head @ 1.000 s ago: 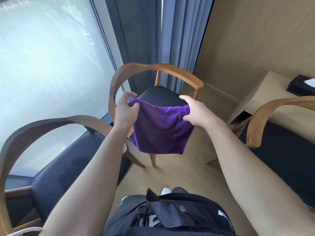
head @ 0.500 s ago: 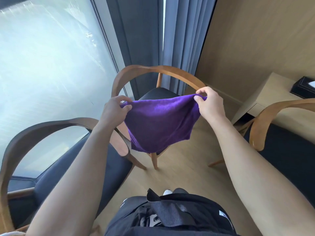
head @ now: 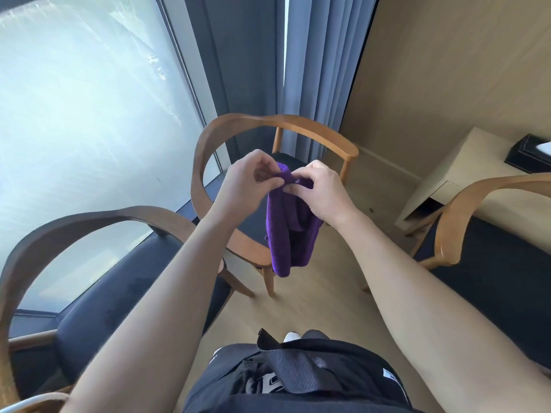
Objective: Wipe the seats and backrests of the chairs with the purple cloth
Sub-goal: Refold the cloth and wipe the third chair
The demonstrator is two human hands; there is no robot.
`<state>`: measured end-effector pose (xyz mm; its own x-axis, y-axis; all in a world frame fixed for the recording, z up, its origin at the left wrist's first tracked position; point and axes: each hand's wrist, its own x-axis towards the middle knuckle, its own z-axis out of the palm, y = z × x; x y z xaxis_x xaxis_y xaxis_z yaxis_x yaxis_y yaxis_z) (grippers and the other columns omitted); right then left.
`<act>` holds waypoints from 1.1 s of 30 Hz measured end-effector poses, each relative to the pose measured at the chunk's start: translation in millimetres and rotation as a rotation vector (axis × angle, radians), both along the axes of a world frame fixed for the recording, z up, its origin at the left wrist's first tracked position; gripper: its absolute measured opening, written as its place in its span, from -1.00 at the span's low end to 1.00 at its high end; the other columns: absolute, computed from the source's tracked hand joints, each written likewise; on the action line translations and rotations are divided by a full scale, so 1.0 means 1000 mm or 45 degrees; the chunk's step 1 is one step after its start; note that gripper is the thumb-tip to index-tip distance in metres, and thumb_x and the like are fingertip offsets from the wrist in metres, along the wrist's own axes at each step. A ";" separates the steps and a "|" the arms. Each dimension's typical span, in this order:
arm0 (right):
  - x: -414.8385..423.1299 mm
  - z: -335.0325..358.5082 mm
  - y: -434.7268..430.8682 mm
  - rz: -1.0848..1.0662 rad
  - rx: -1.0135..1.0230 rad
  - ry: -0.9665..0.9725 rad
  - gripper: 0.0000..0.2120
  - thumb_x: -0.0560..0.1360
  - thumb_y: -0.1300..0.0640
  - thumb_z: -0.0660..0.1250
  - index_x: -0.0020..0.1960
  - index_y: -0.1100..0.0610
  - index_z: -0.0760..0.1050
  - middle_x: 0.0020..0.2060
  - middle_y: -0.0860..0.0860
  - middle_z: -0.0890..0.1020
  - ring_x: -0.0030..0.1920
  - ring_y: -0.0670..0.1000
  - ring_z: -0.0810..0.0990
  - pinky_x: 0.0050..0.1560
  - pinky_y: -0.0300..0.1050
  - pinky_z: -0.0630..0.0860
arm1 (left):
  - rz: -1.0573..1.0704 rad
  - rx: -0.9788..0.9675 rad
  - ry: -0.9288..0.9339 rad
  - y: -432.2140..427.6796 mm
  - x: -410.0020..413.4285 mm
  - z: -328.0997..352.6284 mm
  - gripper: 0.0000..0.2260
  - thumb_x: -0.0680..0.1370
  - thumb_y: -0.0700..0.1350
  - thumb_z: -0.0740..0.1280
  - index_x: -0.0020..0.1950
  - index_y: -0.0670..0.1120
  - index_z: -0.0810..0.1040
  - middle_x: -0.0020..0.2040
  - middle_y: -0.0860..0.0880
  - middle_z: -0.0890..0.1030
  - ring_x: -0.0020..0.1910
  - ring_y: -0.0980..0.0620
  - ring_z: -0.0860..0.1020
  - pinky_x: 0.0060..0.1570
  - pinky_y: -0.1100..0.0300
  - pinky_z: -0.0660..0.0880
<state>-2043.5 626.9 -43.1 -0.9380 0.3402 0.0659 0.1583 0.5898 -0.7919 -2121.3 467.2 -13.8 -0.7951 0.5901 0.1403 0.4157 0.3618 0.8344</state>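
**Purple cloth pinched up high, both hands together**

Both arms reach fwd at about chest height. The left hand (head: 250,180) pinches the top of the purple cloth (head: 286,234) btwn thumb & forefinger, other fingers loosely curled. The right hand (head: 323,195) sits just beside it, fingers curled in, thumb & forefinger nipping the same top edge. The two hands nearly touch. The cloth hangs straight down from that grip, doubled over into a narrow strip, lower end free in the air.

It hangs in front of the middle chair (head: 313,126) (curved wood backrest, dark seat). In this view it covers part of the seat's front edge & the top of one front leg. Can't tell whether it touches the chair.

The left chair (head: 89,219) is close in at lower left: same wood arc w/ a dark padded seat, partly under the left forearm. The right chair (head: 477,192) shows only its wood curve & dark seat at the right edge.

Behind is a big bright window (head: 83,114) on the left & a grey curtain (head: 316,70) in the corner behind the middle chair. A pale desk (head: 459,165) stands at the right wall w/ a black box (head: 526,155) on its far end. Light wood floor (head: 322,302) lies btwn the chairs. A black bag (head: 298,374) w/ a webbing strap sits at the person's waist, bottom of view.
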 end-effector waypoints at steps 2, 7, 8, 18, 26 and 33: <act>0.001 0.000 0.000 -0.036 -0.026 0.059 -0.85 0.52 0.04 0.45 0.09 -0.03 0.66 -0.12 -0.17 0.49 -0.10 -0.24 0.51 -0.22 -0.51 0.40 | 0.044 -0.022 0.005 0.000 -0.001 -0.002 -0.85 0.48 -0.18 0.51 -0.04 -0.14 0.58 -0.14 0.04 0.66 -0.15 0.12 0.63 -0.07 0.20 0.60; 0.004 -0.001 0.000 -0.039 0.019 0.083 -0.83 0.54 0.07 0.43 0.12 0.02 0.65 -0.07 -0.11 0.54 -0.08 -0.20 0.54 -0.14 -0.44 0.43 | 0.056 -0.050 0.080 0.004 0.002 -0.004 -0.82 0.48 -0.03 0.51 -0.02 -0.09 0.62 -0.16 0.01 0.60 -0.19 0.03 0.57 -0.16 0.19 0.55; 0.003 -0.001 -0.001 -0.028 0.047 0.077 -0.83 0.54 0.07 0.43 0.12 0.03 0.65 -0.06 -0.08 0.55 -0.07 -0.18 0.54 -0.10 -0.40 0.45 | 0.043 -0.048 0.077 0.005 0.004 -0.004 -0.81 0.48 -0.02 0.51 0.00 -0.07 0.63 -0.16 0.03 0.60 -0.19 0.06 0.57 -0.17 0.23 0.55; 0.001 -0.001 -0.004 -0.139 0.052 0.113 -0.79 0.55 0.08 0.42 0.16 0.08 0.66 -0.02 -0.03 0.58 -0.04 -0.11 0.57 -0.04 -0.27 0.56 | 0.112 -0.180 -0.109 0.012 0.002 -0.009 -0.70 0.45 0.08 0.51 0.03 -0.07 0.58 -0.09 0.07 0.62 -0.12 0.09 0.60 -0.15 0.24 0.56; 0.003 -0.001 -0.007 -0.188 0.028 0.132 -0.81 0.56 0.13 0.40 0.17 0.07 0.66 -0.01 -0.04 0.59 -0.07 -0.15 0.56 -0.10 -0.44 0.47 | 0.113 -0.182 -0.073 0.012 0.004 -0.006 -0.80 0.50 -0.02 0.48 -0.13 -0.13 0.58 -0.24 0.04 0.60 -0.23 0.06 0.56 -0.23 0.22 0.50; 0.005 0.007 -0.001 -0.217 -0.030 0.145 -0.74 0.50 0.02 0.47 0.18 0.02 0.65 0.04 -0.09 0.61 -0.04 -0.19 0.55 -0.09 -0.50 0.45 | 0.179 -0.040 -0.182 -0.004 -0.003 0.007 -0.87 0.55 -0.13 0.42 -0.08 -0.15 0.51 -0.23 0.02 0.68 -0.23 0.07 0.63 -0.21 0.18 0.51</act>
